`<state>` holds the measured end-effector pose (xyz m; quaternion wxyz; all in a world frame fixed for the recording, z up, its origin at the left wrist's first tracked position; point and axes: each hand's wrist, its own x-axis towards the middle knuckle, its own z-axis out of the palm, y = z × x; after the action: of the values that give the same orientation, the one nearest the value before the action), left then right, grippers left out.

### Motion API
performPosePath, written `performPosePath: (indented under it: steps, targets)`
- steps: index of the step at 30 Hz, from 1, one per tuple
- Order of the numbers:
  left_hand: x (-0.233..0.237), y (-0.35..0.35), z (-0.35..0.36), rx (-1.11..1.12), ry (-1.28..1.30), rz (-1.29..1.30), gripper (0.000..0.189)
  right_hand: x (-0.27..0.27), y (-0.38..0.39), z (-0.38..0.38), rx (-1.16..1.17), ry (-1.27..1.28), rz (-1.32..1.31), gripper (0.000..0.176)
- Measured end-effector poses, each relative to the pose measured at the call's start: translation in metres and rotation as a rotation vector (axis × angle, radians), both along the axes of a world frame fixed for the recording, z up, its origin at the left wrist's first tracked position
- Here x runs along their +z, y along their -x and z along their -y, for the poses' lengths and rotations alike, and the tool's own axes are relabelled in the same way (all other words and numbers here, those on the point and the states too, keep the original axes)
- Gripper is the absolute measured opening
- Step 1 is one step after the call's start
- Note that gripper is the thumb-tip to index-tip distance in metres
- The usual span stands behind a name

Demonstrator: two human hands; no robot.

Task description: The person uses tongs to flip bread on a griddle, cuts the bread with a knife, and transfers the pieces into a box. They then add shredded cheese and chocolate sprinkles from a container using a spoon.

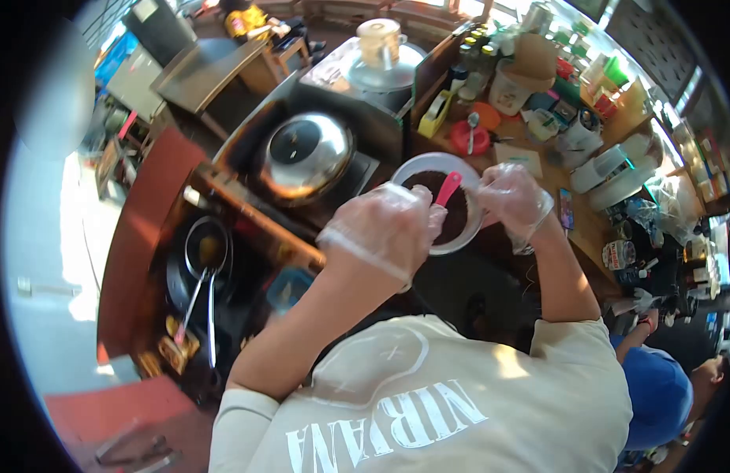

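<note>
A round white tub (419,163) with dark brown, grainy contents (458,217) is in front of my chest. My left hand (384,225), in a clear plastic glove, is closed around a pink utensil (449,188) over the near left side of the tub. One rounded pink end sticks up from the fingers; the rest is hidden by the hand. At the tub's right rim is my right hand (513,197), gloved the same way. Its fingers are curled together by the rim, and what they hold, if anything, cannot be made out.
Left of the tub, a domed metal lid (308,154) covers a pan on the stove. A strainer (209,244) and a long-handled utensil lie in a dark wok. Jars, a tape dispenser (435,113) and a red lid (469,138) crowd the counter. A person in a blue cap (657,394) is at right.
</note>
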<state>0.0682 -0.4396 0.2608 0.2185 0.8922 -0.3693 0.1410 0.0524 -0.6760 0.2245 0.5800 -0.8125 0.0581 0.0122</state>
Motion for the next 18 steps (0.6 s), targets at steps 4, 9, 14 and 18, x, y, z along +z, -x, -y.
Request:
performPosePath:
  steps: [4,9,14,18]
  targets:
    - [-0.016,0.054,-0.039,0.233,-0.412,-0.371,0.033,-0.013,0.050,-0.098,0.262,-0.113,-0.143,0.019]
    - [-0.071,0.129,-0.140,0.445,-0.351,-0.319,0.026,-0.044,0.101,-0.213,0.417,0.009,-0.239,0.020]
    - [-0.089,0.227,-0.261,0.678,-0.162,-0.347,0.021,-0.068,0.139,-0.307,0.631,0.263,-0.142,0.027]
    - [-0.135,0.265,-0.308,0.957,0.136,-0.293,0.022,-0.095,0.157,-0.362,0.809,0.438,-0.102,0.024]
